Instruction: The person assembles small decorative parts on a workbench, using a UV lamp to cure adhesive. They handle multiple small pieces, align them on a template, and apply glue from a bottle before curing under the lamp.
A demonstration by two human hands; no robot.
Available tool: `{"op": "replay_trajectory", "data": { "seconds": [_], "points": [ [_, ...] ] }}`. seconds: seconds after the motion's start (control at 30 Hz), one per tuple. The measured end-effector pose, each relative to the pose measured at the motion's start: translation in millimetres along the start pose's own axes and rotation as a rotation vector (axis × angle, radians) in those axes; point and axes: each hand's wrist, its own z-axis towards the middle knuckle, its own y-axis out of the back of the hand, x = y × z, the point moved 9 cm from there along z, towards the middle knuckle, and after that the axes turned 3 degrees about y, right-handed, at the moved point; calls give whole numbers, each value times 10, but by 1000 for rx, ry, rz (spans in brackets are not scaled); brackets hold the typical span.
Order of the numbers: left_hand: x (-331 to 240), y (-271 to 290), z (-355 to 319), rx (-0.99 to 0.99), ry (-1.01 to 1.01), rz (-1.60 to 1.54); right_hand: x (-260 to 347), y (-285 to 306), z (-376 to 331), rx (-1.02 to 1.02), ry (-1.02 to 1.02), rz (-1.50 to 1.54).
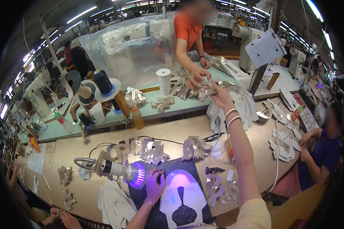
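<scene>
My right hand [219, 95] reaches far forward over the bench, fingers closed on a silvery cut shoe piece [233, 89] at the edge of a pile. A person in an orange shirt opposite has a hand [200, 73] close to mine, on the same pile. My left hand [153, 185] rests flat on the dark mat [141, 198], next to a white shoe-shaped template [183, 198] lit purple by a small lamp [135, 173].
Stacks of silver cut pieces [195, 148] lie across the tan bench. Thread cones [103, 82], a white spool [164, 81], a bottle [137, 117] and a plastic-covered sewing machine [135, 42] stand behind. A seated person in purple [321, 152] works at the right.
</scene>
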Motion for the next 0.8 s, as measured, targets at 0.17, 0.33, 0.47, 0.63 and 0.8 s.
{"op": "replay_trajectory", "data": {
  "seconds": [0.17,0.33,0.47,0.63,0.8],
  "points": [
    [-26,16,0,-21,-40,20,-51,171,215,-160,-82,-116],
    [-16,22,-13,-25,-34,11,-146,185,282,-143,-160,22],
    [-15,5,-6,-20,-33,11,-160,196,224,-154,-71,-46],
    [-22,8,-7,-13,-23,13,-195,123,388,-160,42,259],
    [-21,25,14,-28,-19,6,-144,217,572,-292,147,367]
  ]
}}
